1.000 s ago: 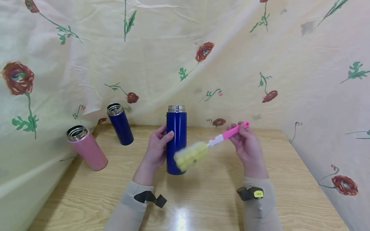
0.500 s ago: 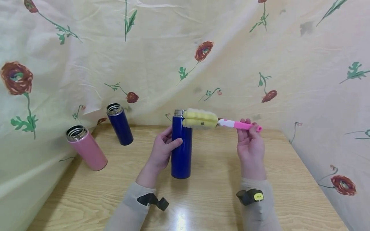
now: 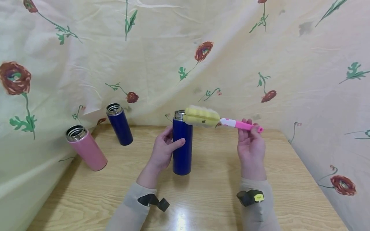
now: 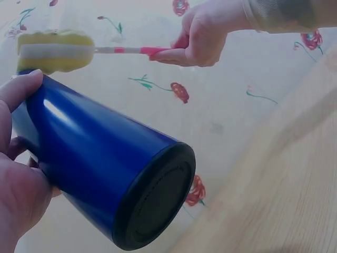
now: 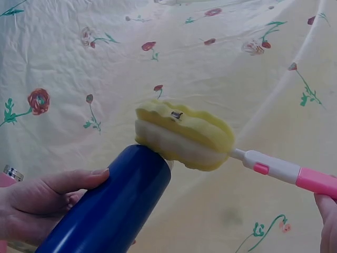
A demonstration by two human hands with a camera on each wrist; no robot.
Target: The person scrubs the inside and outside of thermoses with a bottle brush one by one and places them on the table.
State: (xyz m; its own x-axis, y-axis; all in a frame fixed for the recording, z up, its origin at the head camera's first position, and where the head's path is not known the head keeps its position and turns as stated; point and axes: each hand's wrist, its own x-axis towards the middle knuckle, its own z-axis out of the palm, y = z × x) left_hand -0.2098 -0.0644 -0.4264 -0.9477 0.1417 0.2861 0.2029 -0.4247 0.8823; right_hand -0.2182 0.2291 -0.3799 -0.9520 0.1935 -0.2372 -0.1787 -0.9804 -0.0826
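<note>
My left hand (image 3: 164, 149) grips a tall dark blue bottle (image 3: 182, 150) around its side, thumb across the front. The bottle is held off the table, and its black base shows in the left wrist view. My right hand (image 3: 251, 147) holds a bottle brush (image 3: 244, 125) by its pink and white handle. The brush's yellow and white sponge head (image 5: 181, 138) lies nearly sideways at the bottle's upper end. In the head view it covers part of the steel neck (image 3: 179, 114). Whether sponge and bottle touch, I cannot tell.
A pink bottle (image 3: 89, 150) and a second dark blue bottle (image 3: 120, 126) stand uncapped at the left of the wooden table (image 3: 214, 192). A flower-patterned cloth (image 3: 237, 57) hangs behind the table and along its sides.
The brush has risen from low in front of the bottle to its neck, turning nearly level. The blue bottle and left hand have shifted slightly right.
</note>
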